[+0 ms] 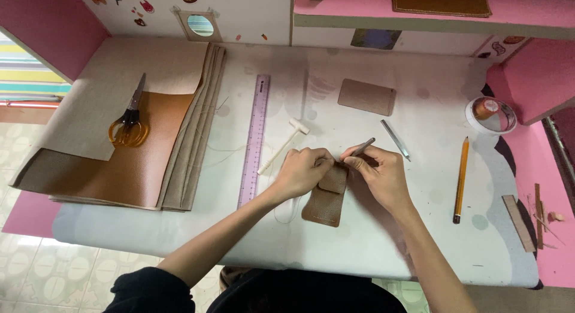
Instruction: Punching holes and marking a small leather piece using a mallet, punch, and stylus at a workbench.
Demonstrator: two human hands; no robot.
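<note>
You're pinching a small brown leather pouch (326,199) at desk centre.

Your left hand (302,171) is curled shut on the pouch's folded flap; your right hand (377,172) grips a thin metal tool (362,147), tip approx. at the flap edge, though contact is hard to tell. Just left: white mallet (284,145), purple ruler (254,138). Further out: pencil (460,178) to the right, scissors (130,118) on leather sheets (144,163) to the left.
</note>
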